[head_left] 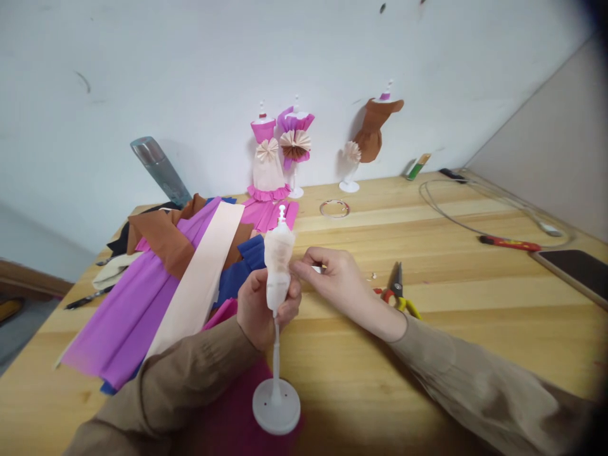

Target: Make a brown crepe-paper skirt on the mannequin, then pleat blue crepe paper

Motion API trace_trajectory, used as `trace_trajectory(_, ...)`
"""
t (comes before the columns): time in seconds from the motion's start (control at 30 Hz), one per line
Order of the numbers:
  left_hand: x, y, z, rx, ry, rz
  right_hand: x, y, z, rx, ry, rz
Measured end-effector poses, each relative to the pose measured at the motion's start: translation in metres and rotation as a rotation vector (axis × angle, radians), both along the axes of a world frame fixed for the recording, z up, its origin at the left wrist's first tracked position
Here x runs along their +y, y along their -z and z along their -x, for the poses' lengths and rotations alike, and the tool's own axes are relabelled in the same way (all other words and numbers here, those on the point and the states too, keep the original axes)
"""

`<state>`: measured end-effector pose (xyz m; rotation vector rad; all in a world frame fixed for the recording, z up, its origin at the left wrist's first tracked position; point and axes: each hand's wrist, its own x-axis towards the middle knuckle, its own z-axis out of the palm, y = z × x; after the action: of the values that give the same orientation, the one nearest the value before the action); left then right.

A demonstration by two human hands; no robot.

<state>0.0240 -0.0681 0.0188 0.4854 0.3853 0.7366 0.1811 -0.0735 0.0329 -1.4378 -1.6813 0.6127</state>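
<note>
You are holding the mannequin (277,295) upright before you, left hand (251,310) curled around its lower torso, right hand (342,282) pinching near its side, contents unclear, seemingly fitting the pale wrap (279,248), which is calling for steadiness.

Bottle (164,170): is standing at the back left, near the wall (199,76).
Phone (577,272): is lying on the desk's (475,288) right, dark face up.
Red tool (509,243): is resting just beside the phone.
Cable (441,216): is looping over the right side.
Green tube (418,167): is standing near the wall.
</note>
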Motion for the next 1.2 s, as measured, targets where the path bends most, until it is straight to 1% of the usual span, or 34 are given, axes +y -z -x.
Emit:
trace_trajectory(0.13, 0.000, -0.002, 0.001, -0.036, 0.109, 0.010, -0.001, 0.004, 0.004, 0.042, -0.011, 0.040)
trace_trajectory(0.23, 0.000, -0.003, 0.001, -0.042, 0.124, 0.005, -0.002, 0.008, 0.006, 0.081, -0.026, 0.080)
trace_trajectory(0.33, 0.001, 0.000, 0.000, -0.041, 0.095, 0.012, -0.001, 0.013, 0.007, 0.227, -0.063, 0.146)
trace_trajectory(0.43, 0.002, 0.003, 0.001, -0.038, 0.075, 0.001, 0.002, 0.018, 0.009, 0.383, -0.156, 0.217)
trace_trajectory(0.53, 0.004, 0.005, 0.002, -0.036, 0.100, -0.024, 0.005, 0.019, 0.010, 0.445, -0.285, 0.282)
trace_trajectory(0.63, 0.006, 0.004, 0.003, -0.045, 0.106, -0.027, 0.007, 0.017, 0.007, 0.503, -0.397, 0.334)
trace_trajectory(0.73, 0.006, 0.004, 0.003, -0.073, 0.119, -0.024, 0.008, 0.016, 0.001, 0.539, -0.494, 0.375)
trace_trajectory(0.87, 0.005, 0.005, 0.003, -0.110, 0.142, -0.022, 0.013, 0.019, -0.008, 0.551, -0.583, 0.405)
trace_trajectory(1.0, 0.005, 0.007, 0.002, -0.129, 0.140, -0.029, 0.016, 0.024, -0.010, 0.551, -0.621, 0.389)
trace_trajectory(1.2, 0.004, 0.005, 0.001, -0.109, 0.148, -0.060, 0.016, 0.024, -0.013, 0.550, -0.653, 0.372)
